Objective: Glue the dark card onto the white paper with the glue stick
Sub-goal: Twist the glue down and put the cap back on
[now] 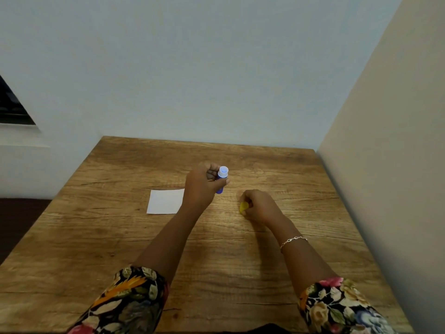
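My left hand (204,183) holds a blue glue stick (221,178) upright above the table, with its open white collar and bluish tip pointing up. My right hand (258,206) rests on the wooden table (216,249) to the right, fingers closed around the yellow cap (243,207). A white paper (165,201) lies flat just left of my left wrist, its right edge hidden behind that wrist. No dark card shows anywhere in view.
The table stands in a corner, with a pale blue wall (192,80) behind and a beige wall (397,165) along its right side. A dark window (12,102) sits at far left. A bracelet (292,241) circles my right wrist.
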